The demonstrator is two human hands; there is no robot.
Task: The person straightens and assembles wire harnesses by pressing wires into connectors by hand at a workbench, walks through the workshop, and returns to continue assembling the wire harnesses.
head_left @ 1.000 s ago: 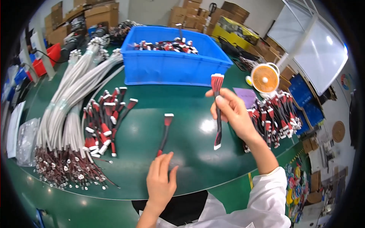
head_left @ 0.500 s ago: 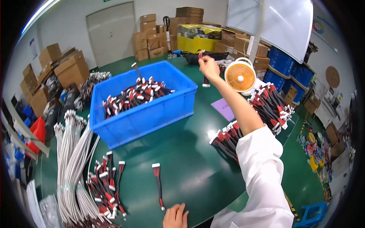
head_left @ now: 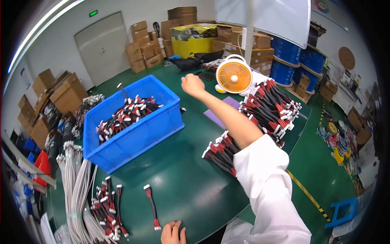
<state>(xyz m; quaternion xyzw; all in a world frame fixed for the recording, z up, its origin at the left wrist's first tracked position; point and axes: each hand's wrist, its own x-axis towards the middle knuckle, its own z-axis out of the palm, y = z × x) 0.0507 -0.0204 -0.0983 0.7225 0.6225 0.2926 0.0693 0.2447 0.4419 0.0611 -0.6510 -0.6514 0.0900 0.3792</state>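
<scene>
My right hand (head_left: 192, 85) reaches far across the table, past the right side of the blue bin (head_left: 140, 132). Its fingers are curled closed, and whatever they hold is hidden. A small dark piece with a white end (head_left: 183, 109) shows beside the bin's right wall, below that hand. Near the front edge, my left hand (head_left: 174, 233) rests with its fingers slightly apart and holds nothing. Just beyond its fingertips lies a single red-and-black cable (head_left: 152, 206) with white connectors. Many similar cables (head_left: 132, 114) fill part of the bin.
Grey cable bundles (head_left: 77, 191) and a pile of short cables (head_left: 107, 211) lie at left. To the right are cable stacks (head_left: 272, 105), a purple sheet (head_left: 221, 114) and an orange fan (head_left: 234, 77). A phone (head_left: 205, 76) lies behind my right hand.
My right hand has gone from the near middle to beside the bin's far right; the cable seen in it earlier no longer shows there. The view has turned, and the single cable remains on the table.
</scene>
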